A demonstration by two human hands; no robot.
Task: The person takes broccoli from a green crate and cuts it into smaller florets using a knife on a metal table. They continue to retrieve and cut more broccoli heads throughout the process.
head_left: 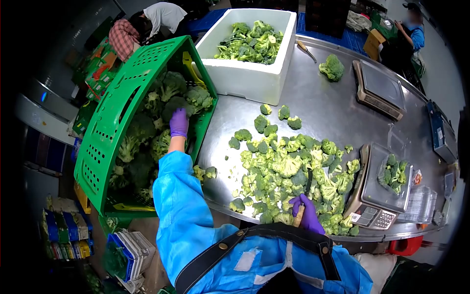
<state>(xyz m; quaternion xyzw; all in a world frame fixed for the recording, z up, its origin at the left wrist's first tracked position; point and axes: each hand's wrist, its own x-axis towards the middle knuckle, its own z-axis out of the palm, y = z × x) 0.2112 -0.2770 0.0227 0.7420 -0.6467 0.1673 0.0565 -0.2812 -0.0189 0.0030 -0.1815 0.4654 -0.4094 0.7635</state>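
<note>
My left hand [179,122], in a purple glove, reaches into the tilted green crate [117,98]. Its fingers are curled against a dark green broccoli head [175,105], their tips partly hidden. More whole heads fill the crate around it. In my gloved right hand [309,215] is a knife, closed around its wooden handle [298,215]; the dark blade [309,182] points away from me over the cut pieces. A wide pile of broccoli florets [286,166] spreads over the steel table [235,122] in front of that hand.
A white foam box [245,78] of broccoli stands behind the pile. To the right are scales [379,90], one with a filled clear tray [394,174], and stacked clear trays [420,203]. A second knife [307,51] and one broccoli head [332,67] lie farther back. Other people work beyond.
</note>
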